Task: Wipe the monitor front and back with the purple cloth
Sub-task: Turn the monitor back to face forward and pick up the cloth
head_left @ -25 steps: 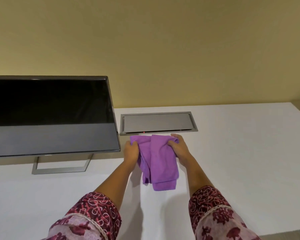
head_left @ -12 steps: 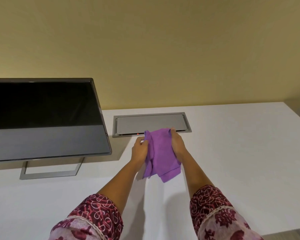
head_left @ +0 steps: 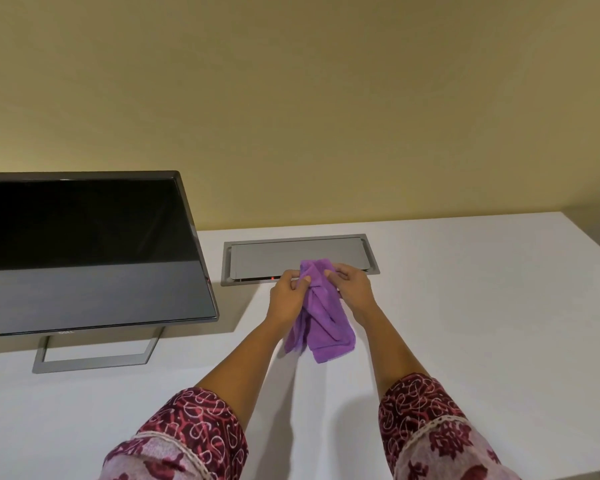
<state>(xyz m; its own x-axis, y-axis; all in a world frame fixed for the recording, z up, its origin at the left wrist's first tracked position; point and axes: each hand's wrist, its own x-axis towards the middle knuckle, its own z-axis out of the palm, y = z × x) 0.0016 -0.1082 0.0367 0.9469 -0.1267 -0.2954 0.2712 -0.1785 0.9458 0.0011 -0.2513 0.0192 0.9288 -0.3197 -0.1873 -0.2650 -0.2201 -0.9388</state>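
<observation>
Both hands are bunching the purple cloth (head_left: 321, 327) in the air to the right of the monitor (head_left: 84, 251), just above the desk (head_left: 465, 323). The left hand (head_left: 288, 299) is pinching the cloth's top between thumb and curled fingers (head_left: 293, 276). The right hand (head_left: 352, 289) is gripping the same gathered top from the other side. The rest is hanging in loose folds, and I cannot tell whether its lower end is touching the desk.

As I judge it, the person is shaping the cloth into a pad, and wiping is not yet beginning. Folding it flat is looking best, so one broad, smooth face is meeting the glass and no tail is dragging. The monitor is standing on an open metal stand (head_left: 94, 355), so pressing lightly while steadying the frame with the free hand is looking wise.

To the right of the monitor a grey hatch (head_left: 291, 254) is lying flush in the desk, so that side is giving open room for moving. Behind the monitor the wall (head_left: 326, 98) is sitting close. Reaching the back is likely calling for coming round the monitor's right edge or turning it.
</observation>
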